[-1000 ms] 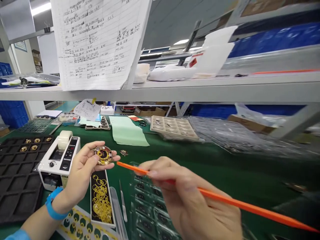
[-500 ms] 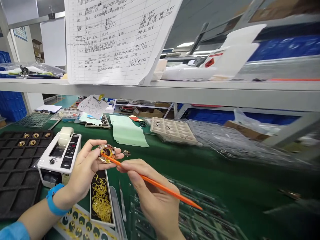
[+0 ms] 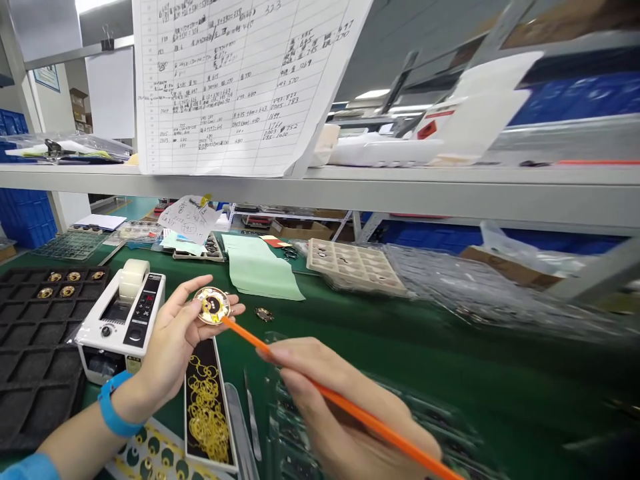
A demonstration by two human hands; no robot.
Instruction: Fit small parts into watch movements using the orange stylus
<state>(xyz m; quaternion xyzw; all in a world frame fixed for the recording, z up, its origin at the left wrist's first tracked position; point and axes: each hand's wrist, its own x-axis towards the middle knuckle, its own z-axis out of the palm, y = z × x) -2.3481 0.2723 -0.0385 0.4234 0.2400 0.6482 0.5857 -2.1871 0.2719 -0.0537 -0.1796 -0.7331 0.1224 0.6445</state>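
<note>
My left hand (image 3: 175,333), with a blue band at the wrist, holds a round gold-rimmed watch part (image 3: 212,306) between thumb and fingers, its face turned up. A dark centre and yellow pieces show inside the rim. My right hand (image 3: 345,400) grips a thin orange pointed stick (image 3: 250,337) like a pen. The stick's tip is at the lower right rim of the watch part; whether it touches cannot be told. Below my left hand lies a white box (image 3: 233,460) of yellow rings (image 3: 207,413). Metal tweezers (image 3: 252,417) lie beside it.
A white tape dispenser (image 3: 123,320) stands left of my hand, beside a black compartment tray (image 3: 30,353) holding several gold parts. A small metal part (image 3: 263,313) lies on the green mat. Clear trays (image 3: 295,427) sit under my right hand. A grey shelf (image 3: 320,193) crosses above.
My right hand has moved right and down, nearer the camera. The stick's tip has shifted from inside the watch part to its lower right rim. The watch part's face is turned more toward me.
</note>
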